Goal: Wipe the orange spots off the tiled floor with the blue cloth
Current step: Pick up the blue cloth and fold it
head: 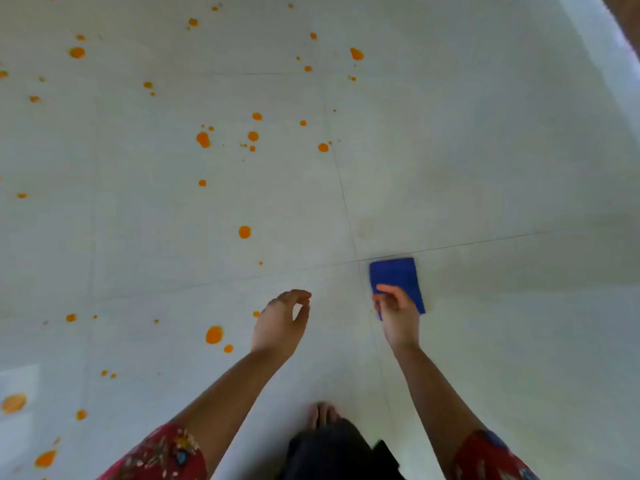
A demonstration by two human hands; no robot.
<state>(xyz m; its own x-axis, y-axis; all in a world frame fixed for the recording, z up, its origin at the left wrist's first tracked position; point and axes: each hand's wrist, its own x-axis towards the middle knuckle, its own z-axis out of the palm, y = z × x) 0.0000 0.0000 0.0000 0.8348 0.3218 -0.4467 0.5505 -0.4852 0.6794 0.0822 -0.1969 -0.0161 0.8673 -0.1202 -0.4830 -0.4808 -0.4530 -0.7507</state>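
A dark, soft garment (pixel 332 448) fills the bottom edge, with the toes of a bare foot (pixel 323 414) showing just beyond it. It is flanked by two red sleeves with a flowered print (pixel 162 455).

The pale grey tiled floor (pixel 485 150) spreads across everything else. It is smooth with a faint sheen, and its large square tiles are divided by thin dark grout lines (pixel 450 244) that cross just beside the cloth's far left corner.

The blue cloth (pixel 394 273) is a folded rectangle of fuzzy fabric. The right hand (pixel 398 317) grips its near end, with the thumb across the top face and the fingers curled at the near left corner. Whether the cloth touches the tile cannot be told.

To the left of the cloth, apart from it, the left hand (pixel 280 323) hangs loosely curved into a C and holds nothing.

The orange spots (pixel 245 232) are round and oval blobs, wet-looking and of many sizes. They are scattered to the left of the cloth and beyond it, with one small spot just at the left hand's edge.
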